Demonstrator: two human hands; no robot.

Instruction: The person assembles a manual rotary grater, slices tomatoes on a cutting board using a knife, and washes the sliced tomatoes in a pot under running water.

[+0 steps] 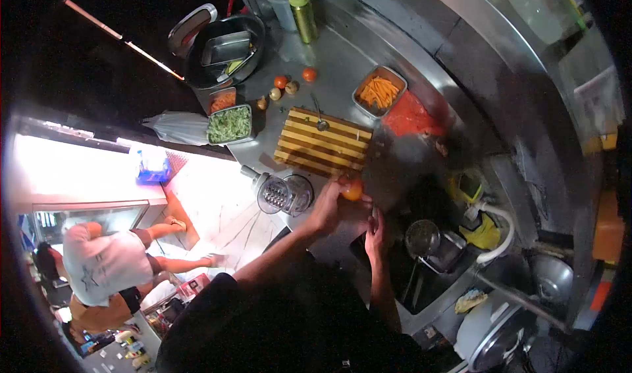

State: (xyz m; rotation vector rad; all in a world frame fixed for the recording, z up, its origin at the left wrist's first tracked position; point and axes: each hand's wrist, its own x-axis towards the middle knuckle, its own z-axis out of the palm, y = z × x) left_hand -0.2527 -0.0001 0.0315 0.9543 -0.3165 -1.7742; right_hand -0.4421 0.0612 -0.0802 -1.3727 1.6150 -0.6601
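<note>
My left hand (pixel 326 208) is closed around a round orange-red tomato (pixel 353 189), just off the near right corner of a striped wooden cutting board (pixel 309 150). Close by on the right, my right hand (pixel 374 231) has its fingers drawn together below the tomato. Whatever those fingers hold, if anything, is too blurred to name. A small metal utensil (pixel 322 123) lies on the board. Left of my left hand stands a rotary grater (pixel 275 194) with a clear body, near the counter edge.
Beyond the board are tomatoes (pixel 309 75), onions (pixel 293 88), a tray of shredded greens (pixel 230 124) and a tray of carrot sticks (pixel 380 92). A black basin (pixel 257 55) and green bottle (pixel 303 19) stand farther back. Right is a sink with a strainer (pixel 422 239). Another person (pixel 112 261) is at left.
</note>
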